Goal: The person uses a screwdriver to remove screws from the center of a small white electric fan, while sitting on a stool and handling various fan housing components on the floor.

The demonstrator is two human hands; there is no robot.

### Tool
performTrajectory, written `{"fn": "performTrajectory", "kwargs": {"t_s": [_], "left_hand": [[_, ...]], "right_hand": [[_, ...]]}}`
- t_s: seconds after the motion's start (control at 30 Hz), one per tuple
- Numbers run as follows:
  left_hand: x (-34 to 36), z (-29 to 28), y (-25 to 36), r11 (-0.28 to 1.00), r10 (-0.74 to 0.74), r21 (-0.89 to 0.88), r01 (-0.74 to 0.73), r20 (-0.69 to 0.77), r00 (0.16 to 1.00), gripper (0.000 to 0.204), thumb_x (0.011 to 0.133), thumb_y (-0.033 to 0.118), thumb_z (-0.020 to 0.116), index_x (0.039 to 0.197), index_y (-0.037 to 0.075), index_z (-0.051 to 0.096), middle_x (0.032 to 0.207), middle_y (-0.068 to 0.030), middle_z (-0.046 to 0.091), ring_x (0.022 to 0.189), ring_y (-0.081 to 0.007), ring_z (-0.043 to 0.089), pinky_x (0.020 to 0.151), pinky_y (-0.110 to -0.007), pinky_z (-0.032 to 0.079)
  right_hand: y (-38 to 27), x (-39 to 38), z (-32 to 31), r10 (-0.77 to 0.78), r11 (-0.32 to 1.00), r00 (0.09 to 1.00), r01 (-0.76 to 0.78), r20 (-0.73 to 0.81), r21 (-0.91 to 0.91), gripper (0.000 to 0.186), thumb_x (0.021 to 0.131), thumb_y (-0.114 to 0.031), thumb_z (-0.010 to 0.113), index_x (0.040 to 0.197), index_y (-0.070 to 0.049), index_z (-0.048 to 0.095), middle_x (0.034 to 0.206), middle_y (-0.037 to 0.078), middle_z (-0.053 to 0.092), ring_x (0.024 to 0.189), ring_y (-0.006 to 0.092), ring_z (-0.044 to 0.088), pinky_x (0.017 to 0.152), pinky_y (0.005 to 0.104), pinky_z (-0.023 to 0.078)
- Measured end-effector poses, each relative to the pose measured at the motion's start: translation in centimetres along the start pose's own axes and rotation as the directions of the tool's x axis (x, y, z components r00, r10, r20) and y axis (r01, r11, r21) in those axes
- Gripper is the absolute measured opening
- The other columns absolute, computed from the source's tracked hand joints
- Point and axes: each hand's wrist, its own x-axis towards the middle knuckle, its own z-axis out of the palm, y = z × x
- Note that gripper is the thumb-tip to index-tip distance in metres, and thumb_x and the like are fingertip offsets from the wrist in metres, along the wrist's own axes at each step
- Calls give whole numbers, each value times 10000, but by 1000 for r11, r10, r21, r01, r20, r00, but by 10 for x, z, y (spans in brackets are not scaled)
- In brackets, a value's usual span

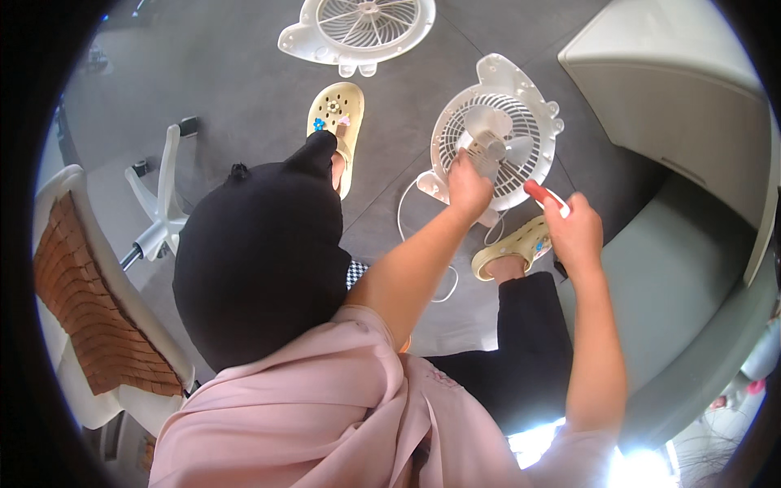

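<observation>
A white plastic fan [518,88] with a slotted round grille and an animal-like outline lies on the floor in front of me. Pale blades [488,122] and a central motor housing [486,153] with slots sit inside it. My left hand [470,189] is closed at the motor housing, its fingertips partly hidden. Just right of the fan, my right hand [576,236] wraps round a small tool with a red and white handle [537,193]. The tool's kind is not clear, and it looks apart from the fan.
Another white fan grille part [358,58] lies farther off on the grey tiled floor. A white cable [399,213] runs by the fan. Cream clogs [348,114] are on my feet. A white chair [69,325] stands left, a white and grey cabinet [651,106] right.
</observation>
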Motion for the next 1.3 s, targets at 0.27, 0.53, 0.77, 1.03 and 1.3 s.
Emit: {"fn": "performTrajectory", "kwargs": {"t_s": [0.27, 0.53, 0.77, 1.03, 1.3], "left_hand": [[7, 4, 6, 985, -121, -132, 110, -80, 989, 643, 750, 126, 600, 1320, -56, 365, 1306, -244, 431, 1231, -396, 382, 1068, -429, 290], [30, -2, -6, 984, -77, -170, 52, -146, 986, 394, 819, 78, 507, 1186, -66, 527, 1185, -261, 538, 1132, -385, 498, 1006, -406, 368], [40, 3, -2, 961, -208, -223, 164, -191, 959, 288, 862, 122, 502, 1101, 32, 634, 1117, -182, 618, 1070, -344, 564, 938, -379, 430], [40, 12, -3, 964, -199, -213, 161, -172, 965, 276, 879, 86, 464, 1072, -2, 639, 1202, -175, 582, 1110, -310, 545, 959, -326, 400], [42, 16, -5, 981, -97, -187, 45, -279, 955, 309, 808, 18, 453, 1057, -2, 635, 1152, -189, 604, 1089, -337, 558, 947, -350, 423]], "right_hand": [[7, -10, 2, 499, 647, 780, -625, 377, 437, 454, 893, -461, 537, 683, -57, 529, 510, -13, 423, 378, 57, 377, 370, 219, 319], [-21, -6, 4, -34, 990, 990, 52, -134, 132, 251, 727, -105, 679, 906, -30, 520, 908, 125, 520, 815, 313, 540, 697, 403, 456], [-34, 9, -1, 208, 966, 975, -218, 83, 141, 168, 811, -202, 592, 890, -57, 568, 738, 120, 585, 597, 284, 548, 577, 371, 458], [-1, 6, 1, 473, 385, 741, -660, 476, 645, 191, 832, -203, 565, 935, -42, 557, 674, 27, 537, 466, 91, 461, 393, 234, 347], [-18, -13, 19, -104, 994, 985, 105, -140, -2, 223, 758, -139, 612, 949, -53, 534, 743, 122, 600, 730, 322, 628, 599, 389, 484]]}}
